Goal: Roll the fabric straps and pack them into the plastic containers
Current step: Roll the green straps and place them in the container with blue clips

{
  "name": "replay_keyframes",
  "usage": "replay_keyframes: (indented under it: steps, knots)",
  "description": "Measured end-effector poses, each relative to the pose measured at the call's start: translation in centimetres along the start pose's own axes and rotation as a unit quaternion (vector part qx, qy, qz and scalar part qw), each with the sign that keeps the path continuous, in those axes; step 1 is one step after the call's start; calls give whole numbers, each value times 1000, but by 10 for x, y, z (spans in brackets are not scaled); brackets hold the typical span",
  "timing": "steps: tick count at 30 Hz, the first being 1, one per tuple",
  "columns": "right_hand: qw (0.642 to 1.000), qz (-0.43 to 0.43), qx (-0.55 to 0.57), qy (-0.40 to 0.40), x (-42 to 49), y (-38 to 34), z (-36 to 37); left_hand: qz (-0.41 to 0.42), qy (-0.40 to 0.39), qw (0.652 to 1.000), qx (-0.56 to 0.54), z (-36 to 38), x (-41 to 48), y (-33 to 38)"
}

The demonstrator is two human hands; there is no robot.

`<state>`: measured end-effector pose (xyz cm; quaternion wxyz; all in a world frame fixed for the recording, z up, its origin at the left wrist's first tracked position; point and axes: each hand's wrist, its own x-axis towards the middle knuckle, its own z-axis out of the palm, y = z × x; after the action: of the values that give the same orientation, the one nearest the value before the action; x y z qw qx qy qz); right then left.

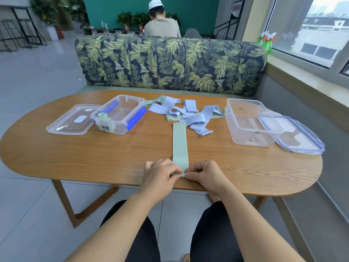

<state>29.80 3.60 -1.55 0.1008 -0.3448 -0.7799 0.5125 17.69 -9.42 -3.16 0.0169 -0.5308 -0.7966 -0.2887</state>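
Observation:
A pale green strap [180, 142] lies flat and straight down the middle of the wooden table [94, 157], its near end at the front edge. My left hand [160, 176] and my right hand [204, 175] pinch that near end from either side, where it is folded over. A heap of lilac and green straps [188, 114] lies at the far middle. The left container [120, 114], with blue clips, holds one rolled green strap [103, 117]. The right container [249, 122] holds no straps.
One clear lid [72, 121] lies left of the left container, and a blue-rimmed lid [294, 134] leans by the right container. A leaf-print sofa [170, 63] stands behind the table, with a person seated beyond it. A window sill runs along the right.

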Motion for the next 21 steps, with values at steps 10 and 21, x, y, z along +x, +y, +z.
replay_keyframes:
  steps: [10,21]
  knots:
    - [995,-19,77,57,0,10,7,-68,-46,996,-37,-1,17,-3]
    - [999,5,-6,40,10,-1,0,-73,-39,996,-44,1,13,0]
